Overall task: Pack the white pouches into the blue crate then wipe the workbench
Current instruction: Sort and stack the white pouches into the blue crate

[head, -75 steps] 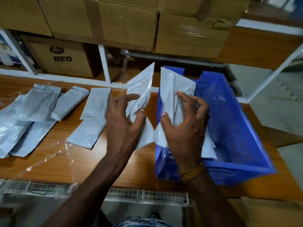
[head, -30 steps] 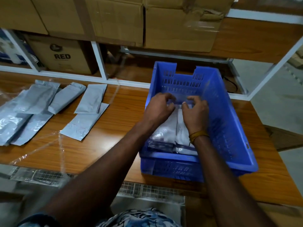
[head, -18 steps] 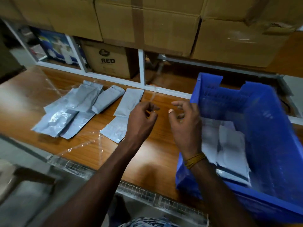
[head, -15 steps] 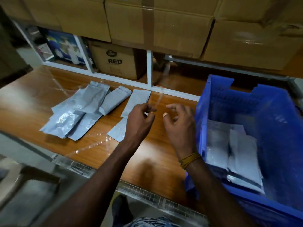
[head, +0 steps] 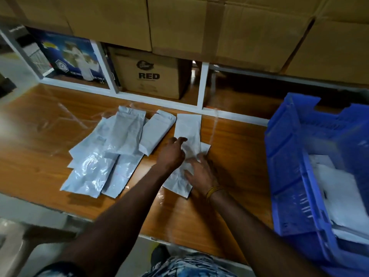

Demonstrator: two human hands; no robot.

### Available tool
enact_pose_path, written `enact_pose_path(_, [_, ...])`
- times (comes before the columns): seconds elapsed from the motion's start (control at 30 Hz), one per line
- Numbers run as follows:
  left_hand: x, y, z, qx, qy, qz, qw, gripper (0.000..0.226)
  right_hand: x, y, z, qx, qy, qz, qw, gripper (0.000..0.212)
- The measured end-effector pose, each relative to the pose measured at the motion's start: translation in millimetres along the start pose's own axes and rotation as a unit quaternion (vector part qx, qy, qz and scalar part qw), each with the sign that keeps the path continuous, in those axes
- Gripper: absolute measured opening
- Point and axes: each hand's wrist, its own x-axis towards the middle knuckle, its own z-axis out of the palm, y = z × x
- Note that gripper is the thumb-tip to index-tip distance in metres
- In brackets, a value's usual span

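Note:
Several white pouches [head: 111,148] lie in a loose pile on the wooden workbench [head: 235,148], left of centre. Two more lie nearer the middle. My left hand [head: 172,151] touches the upper pouch [head: 187,126] at its lower left edge. My right hand [head: 199,172] rests on the lower pouch [head: 176,183], fingers spread over it. The blue crate [head: 289,156] stands at the right of the bench with white pouches [head: 339,192] lying inside it.
A white shelf frame [head: 202,86] runs along the back of the bench. A cardboard box marked RED [head: 148,76] and a blue printed box [head: 69,56] sit behind it, with big cartons [head: 219,27] above. Clear film [head: 50,120] lies on the left of the bench.
Both hands put two pouches into the crate, came out holding nothing and moved left. They now rest on the two nearest pouches on the bench.

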Motion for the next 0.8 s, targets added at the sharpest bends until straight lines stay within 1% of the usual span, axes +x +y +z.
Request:
enact_pose_path(0.07, [16, -17, 7, 0.046, -0.039, 0.052, 0.997, 0.063, 9, -2, 17, -0.025, -0.018, 0.013, 0.999, 0.047])
enact_pose_path(0.17, [36, -37, 12, 0.12, -0.13, 0.117, 0.977, 0.078, 12, -3, 29, -0.078, -0.066, 0.024, 0.995, 0.059])
enact_pose_path(0.23, [39, -44, 9, 0.143, -0.191, 0.119, 0.964, 0.08, 7, -3, 28, -0.09, -0.091, 0.029, 0.991, 0.057])
enact_pose_path(0.3, [36, -51, 5, 0.151, -0.211, 0.113, 0.959, 0.078, 3, -1, 24, -0.066, -0.091, 0.047, 0.992, 0.051])
enact_pose_path(0.4, [28, -66, 4, 0.146, -0.17, 0.121, 0.967, 0.066, 1, 7, 23, -0.029, -0.049, 0.058, 0.997, 0.041])
enact_pose_path(0.47, [21, -74, 6, 0.137, -0.14, 0.111, 0.974, 0.054, 0, 14, 20, -0.009, -0.034, 0.072, 0.997, 0.04])
enact_pose_path(0.53, [9, -78, 6, 0.12, -0.101, 0.094, 0.983, 0.046, -3, 18, 14, -0.019, -0.016, 0.103, 0.994, 0.037])
enact_pose_path(0.63, [-7, -79, 6, 0.098, -0.04, 0.09, 0.99, 0.029, -6, 21, 10, -0.069, 0.058, 0.134, 0.987, 0.017])
enact_pose_path(0.67, [-9, -77, 5, 0.089, -0.016, 0.086, 0.992, 0.023, -4, 22, 10, -0.068, 0.075, 0.135, 0.986, 0.013])
enact_pose_path(0.7, [-8, -73, 3, 0.074, 0.005, 0.074, 0.995, 0.02, -1, 22, 9, -0.056, 0.081, 0.139, 0.985, 0.016])
enact_pose_path(0.73, [-7, -67, 1, 0.055, 0.02, 0.063, 0.996, 0.02, 2, 21, 8, -0.042, 0.08, 0.14, 0.986, 0.023])
enact_pose_path(0.8, [-2, -55, 0, 0.037, 0.013, 0.063, 0.997, 0.032, 6, 19, 8, -0.051, 0.055, 0.143, 0.987, 0.044])
